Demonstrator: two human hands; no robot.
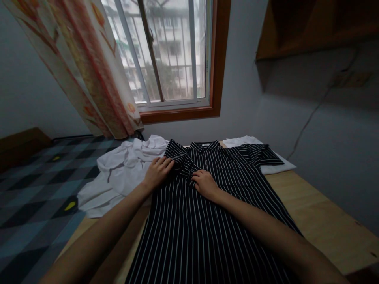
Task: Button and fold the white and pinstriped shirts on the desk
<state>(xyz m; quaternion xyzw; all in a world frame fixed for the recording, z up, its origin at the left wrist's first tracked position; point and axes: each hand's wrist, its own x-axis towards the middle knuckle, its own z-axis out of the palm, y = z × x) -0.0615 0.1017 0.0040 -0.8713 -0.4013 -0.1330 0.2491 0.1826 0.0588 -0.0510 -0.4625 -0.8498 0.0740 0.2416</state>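
Observation:
A black shirt with thin white stripes [219, 221] lies spread over a wooden table, its collar pointing away from me toward the window. My left hand [159, 170] is closed on the edge of the shirt's left-side sleeve, the fingers curled over the cloth. Near the shirt's upper middle, my right hand [205, 183] pinches a bunched fold of the same fabric; its fingertips are partly hidden in the cloth. Between the two hands the sleeve is rumpled. The sleeve on the right [260, 155] lies stretched outward and flat.
Crumpled white cloth [118, 173] is heaped left of the shirt, and a folded white garment [276, 167] lies at the back right of the wooden table [322, 217]. A checked bed [35, 205] adjoins on the left. Curtain [89, 71], window [166, 55] and wall shelf [310, 27] are beyond.

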